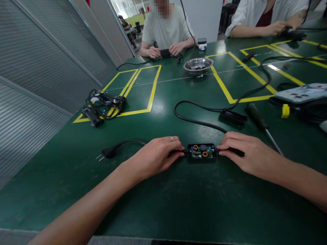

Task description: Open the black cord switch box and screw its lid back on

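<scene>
An uncovered black plastic case [203, 159] lies on the green table in front of me, its circuit board [201, 152] with copper coils facing up. My left hand [163, 153] pinches the power cord where it enters the case's left end. From behind that hand the cord runs left to a two-pin plug [109, 152]. At the right end, my right hand [242, 151] pinches the other cord between thumb and fingers. That black cable [196, 121] loops away behind the hand. A black case cover [233, 117] rests beyond my right hand.
A screwdriver [260, 117] lies right of the cover. A metal bowl [198, 67] stands farther back. Bundled black cables [107, 102] sit at left, a patterned device [304, 92] and yellow piece [285, 111] at right. Two people [167, 27] work across the table; yellow tape marks its surface.
</scene>
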Available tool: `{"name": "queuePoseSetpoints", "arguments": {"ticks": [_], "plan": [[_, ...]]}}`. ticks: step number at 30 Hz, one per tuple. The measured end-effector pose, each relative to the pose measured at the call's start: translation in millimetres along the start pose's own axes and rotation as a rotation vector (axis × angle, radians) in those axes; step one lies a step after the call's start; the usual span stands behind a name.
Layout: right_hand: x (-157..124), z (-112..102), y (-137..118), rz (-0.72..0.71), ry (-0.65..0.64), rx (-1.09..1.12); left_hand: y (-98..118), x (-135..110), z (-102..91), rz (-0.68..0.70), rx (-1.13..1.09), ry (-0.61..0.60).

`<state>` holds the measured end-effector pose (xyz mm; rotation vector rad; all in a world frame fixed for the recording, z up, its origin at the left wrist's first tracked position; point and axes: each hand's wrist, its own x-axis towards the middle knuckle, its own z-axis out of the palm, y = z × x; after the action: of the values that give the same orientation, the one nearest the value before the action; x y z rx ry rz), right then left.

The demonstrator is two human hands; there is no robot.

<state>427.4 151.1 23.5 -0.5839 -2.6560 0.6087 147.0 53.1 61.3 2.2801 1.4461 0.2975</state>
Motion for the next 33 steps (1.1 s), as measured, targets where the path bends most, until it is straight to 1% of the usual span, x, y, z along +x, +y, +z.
{"name": "queuePoseSetpoints", "arguments": {"ticks": [4, 6, 8, 10, 12, 15, 17, 20, 23, 26, 29, 33], "plan": [[1, -4, 0, -0.047, 0.013, -0.003, 0, 1, 0.9, -0.005, 0.051, -0.001], [2, -11, 1, -0.062, 0.077, -0.030, 0, 1, 0.9, -0.014, 0.070, -0.003], [4, -20, 6, -0.006, 0.211, -0.102, 0, 1, 0.4, -0.018, 0.086, -0.007], [5, -28, 16, 0.088, 0.329, -0.198, 0, 1, -0.2, -0.023, 0.113, -0.016], [5, -32, 29, 0.161, 0.363, -0.283, 1, 1, 0.5, -0.027, 0.149, -0.008], [4, -31, 52, 0.224, 0.298, -0.368, 5, 2, 6.1, -0.001, 0.158, 0.060], [2, -27, 63, 0.236, 0.236, -0.404, 9, 3, 13.0, 0.037, 0.134, 0.108], [0, -24, 72, 0.218, 0.160, -0.426, 12, 6, 23.9, 0.104, 0.118, 0.116], [-2, -23, 72, 0.193, 0.130, -0.408, 12, 7, 28.9, 0.126, 0.081, 0.104], [-2, -24, 65, 0.200, 0.108, -0.382, 11, 6, 27.5, 0.082, 0.046, 0.096], [-1, -25, 58, 0.246, 0.104, -0.363, 12, 5, 25.3, 0.058, 0.044, 0.081], [1, -26, 51, 0.315, 0.121, -0.334, 12, 5, 25.6, 0.064, 0.039, 0.084]]}}
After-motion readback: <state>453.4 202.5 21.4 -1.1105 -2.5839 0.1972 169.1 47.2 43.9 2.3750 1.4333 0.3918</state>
